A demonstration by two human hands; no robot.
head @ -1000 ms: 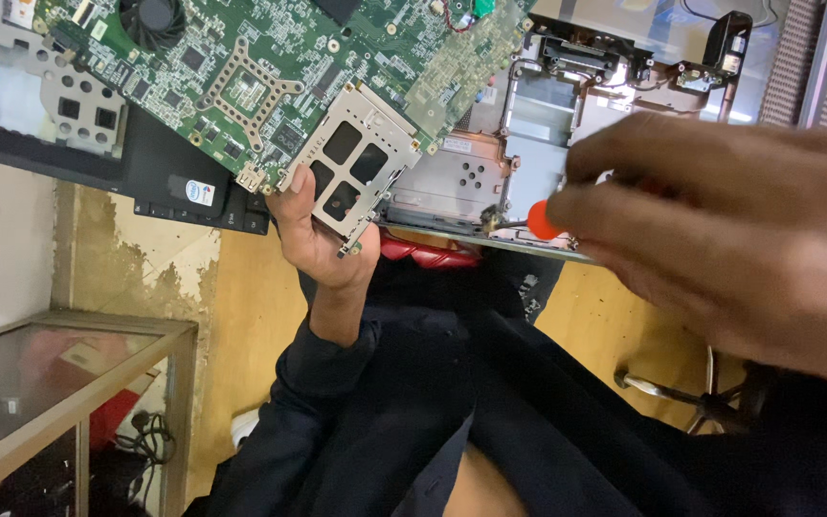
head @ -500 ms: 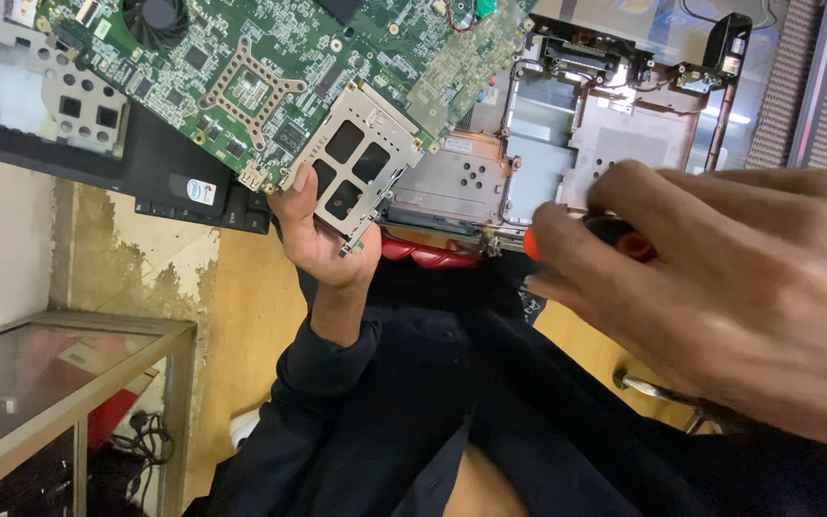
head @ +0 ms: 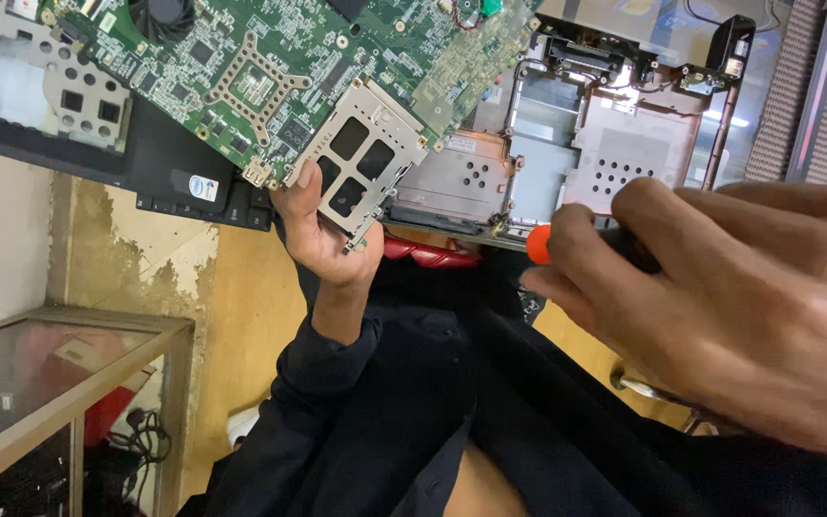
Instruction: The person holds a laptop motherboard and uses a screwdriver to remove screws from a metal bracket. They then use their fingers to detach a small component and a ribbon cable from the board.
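While the left hand [head: 323,235] grips the lower edge of a green laptop motherboard [head: 270,77], its thumb lies on the silver card slot cage [head: 361,158] fixed to that board. The board is tilted above the opened laptop chassis [head: 586,144]. The right hand [head: 720,306], close to the camera, is closed around a screwdriver [head: 552,241] with an orange and black handle, just below the chassis edge. A glass cabinet [head: 59,383] stands at lower left.
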